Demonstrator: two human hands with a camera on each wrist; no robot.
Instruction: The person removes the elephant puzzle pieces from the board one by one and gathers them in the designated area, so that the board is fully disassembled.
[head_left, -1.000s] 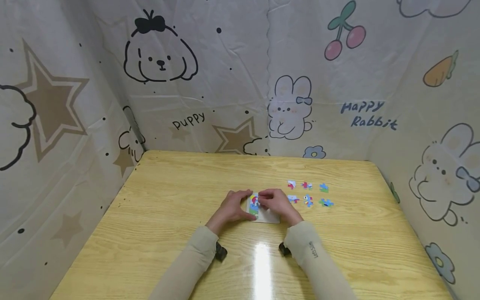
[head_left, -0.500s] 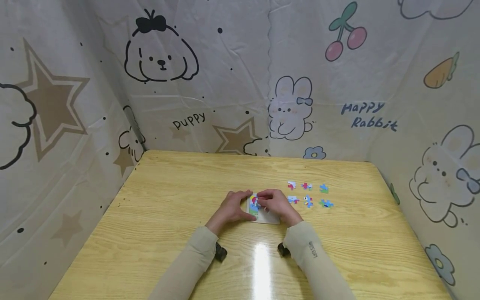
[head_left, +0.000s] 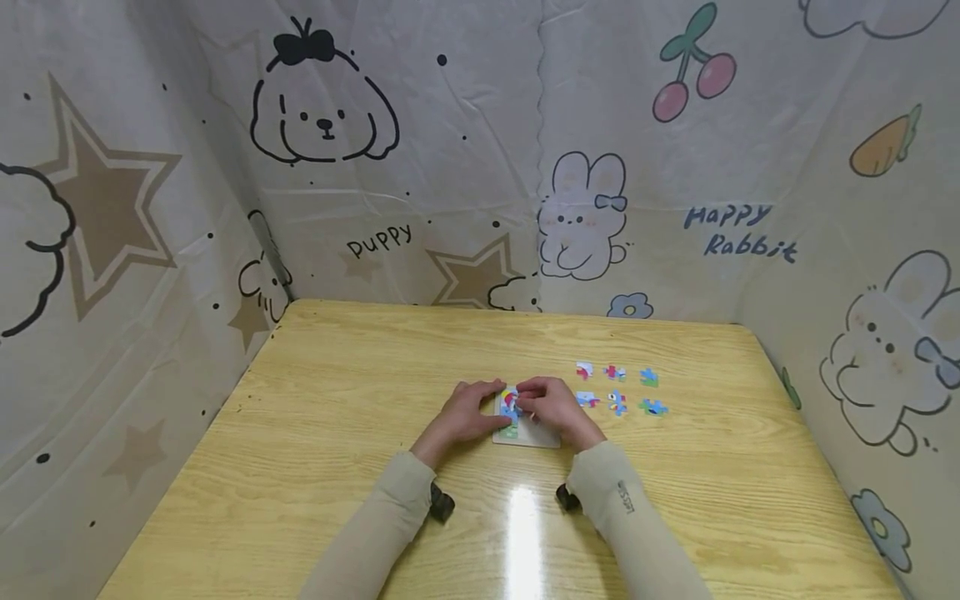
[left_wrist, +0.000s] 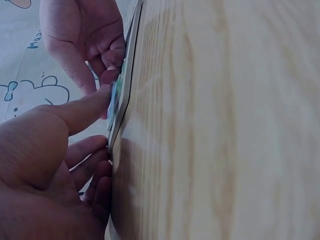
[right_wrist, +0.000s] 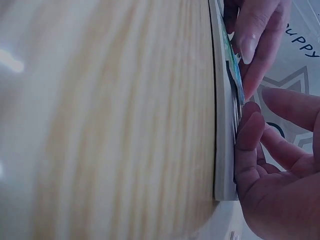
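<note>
A small pale puzzle board (head_left: 537, 435) lies on the table between both hands. Joined jigsaw pieces (head_left: 508, 432) with red, yellow, blue and green print fill its left side. My left hand (head_left: 468, 413) holds the board by its left side, fingers at the far edge and thumb pressing the pieces. From the right, my right hand (head_left: 557, 408) reaches over the board, its bent fingertips pinching the edge of a puzzle piece (right_wrist: 238, 82) that stands slightly raised. Fingers hide most of that piece. In the left wrist view the right hand (left_wrist: 85, 35) almost meets the left thumb.
Several loose jigsaw pieces (head_left: 617, 403) lie in two rows right of the board. The wooden table (head_left: 360, 392) extends around them. A white curtain (head_left: 465, 125) with cartoon prints stands along the back and sides.
The left thumb has moved a little up the board, onto the pieces, and more green print shows below it. The right hand stays in nearly the same place. Loose pieces have not moved.
</note>
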